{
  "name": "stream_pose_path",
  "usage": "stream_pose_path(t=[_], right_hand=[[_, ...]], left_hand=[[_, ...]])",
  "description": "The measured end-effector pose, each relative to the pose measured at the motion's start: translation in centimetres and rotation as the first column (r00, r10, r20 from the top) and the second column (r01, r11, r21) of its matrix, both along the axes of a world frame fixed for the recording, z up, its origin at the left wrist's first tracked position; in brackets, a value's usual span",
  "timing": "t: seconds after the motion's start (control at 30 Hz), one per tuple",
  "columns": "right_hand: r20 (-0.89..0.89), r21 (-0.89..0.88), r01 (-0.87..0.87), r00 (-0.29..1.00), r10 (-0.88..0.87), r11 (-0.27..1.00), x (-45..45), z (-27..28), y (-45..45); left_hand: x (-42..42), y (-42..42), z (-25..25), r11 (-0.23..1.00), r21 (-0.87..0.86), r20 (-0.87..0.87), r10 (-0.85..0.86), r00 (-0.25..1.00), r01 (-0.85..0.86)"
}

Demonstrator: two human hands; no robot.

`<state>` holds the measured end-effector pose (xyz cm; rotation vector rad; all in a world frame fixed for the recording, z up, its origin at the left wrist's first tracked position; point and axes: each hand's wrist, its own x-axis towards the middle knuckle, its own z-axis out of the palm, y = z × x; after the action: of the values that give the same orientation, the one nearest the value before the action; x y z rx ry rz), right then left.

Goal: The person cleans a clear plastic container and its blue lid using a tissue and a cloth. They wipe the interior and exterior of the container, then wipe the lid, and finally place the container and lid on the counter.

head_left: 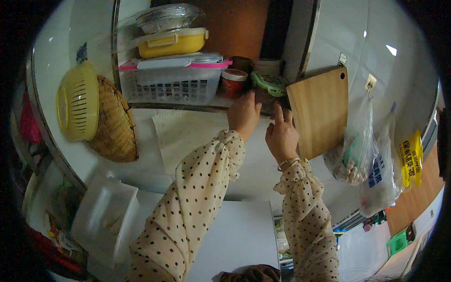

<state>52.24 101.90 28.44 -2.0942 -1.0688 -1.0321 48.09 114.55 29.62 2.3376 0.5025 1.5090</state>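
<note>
Both hands reach up to a recessed wall shelf (197, 106). A food container with a green snap-on lid (269, 84) stands near its front edge, tilted in my view. My left hand (243, 114) is at the container's front left corner; its outer fingers are hidden, so its grip is unclear. Just below the container's front, my right hand (283, 135) has its fingers extended and thumb apart, with nothing seen in the palm. Whether the fingertips touch the container cannot be made out. Left of it stands a red jar with a white rim (234, 84).
A clear plastic basket (171, 84) supports a yellow lunch box (172, 43) and foil trays (169, 17). The wooden cutting board (319, 112) hangs close beside my right hand. Plastic bags (357, 151) hang farther right; a yellow colander (78, 102) and woven basket (112, 123) hang left.
</note>
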Motion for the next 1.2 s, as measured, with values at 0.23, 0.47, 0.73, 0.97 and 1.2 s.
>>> stream_pose_path(t=[0.23,0.47,0.73,0.97,1.2], right_hand=[[-0.116,0.106,-0.086,0.988,0.098,0.991,-1.4,0.6,0.2],[-0.042,0.178,-0.148,0.987,0.158,0.973,0.5,-0.5,0.4],[-0.162,0.237,-0.250,0.943,0.292,0.939,-0.4,0.0,0.6],[-0.078,0.228,-0.158,0.981,0.180,0.961,0.6,-1.0,0.8],[-0.109,0.264,-0.116,0.983,0.149,0.958,1.0,-0.8,1.0]], left_hand=[[-0.1,0.4,-0.4,0.994,0.082,0.149,-0.090,0.985,0.079],[1.3,1.2,-0.7,0.979,-0.056,0.242,-0.178,0.954,0.197],[0.6,1.9,-1.2,0.952,-0.046,0.329,-0.271,0.905,0.302],[0.7,1.9,-1.4,0.971,-0.057,0.182,-0.219,0.958,0.233],[0.0,2.4,-1.3,0.965,0.024,0.246,-0.259,0.934,0.262]])
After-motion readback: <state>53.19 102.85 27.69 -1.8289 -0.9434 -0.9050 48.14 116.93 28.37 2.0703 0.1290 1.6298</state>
